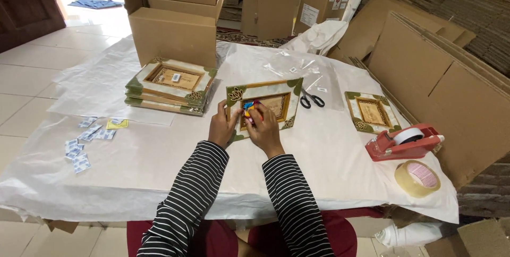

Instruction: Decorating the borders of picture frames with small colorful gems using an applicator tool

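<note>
On the left part of the desk [133,166], small packets [85,140] are lying scattered on the white paper. Beyond them, a stack of frames [170,88] is sitting in front of an open cardboard box [175,20]. My left hand [222,127] is gripping the left edge of the picture frame [264,103] at the desk centre, its grip closed on the frame. My right hand [264,129] is pinching a small colourful item [249,106] against the frame's middle, fingers closed on it. Scissors [312,99] are lying just right of the frame. Further right, another frame [373,111] is lying flat, near a red tape dispenser [404,142] and a roll of tape [417,178].
</note>
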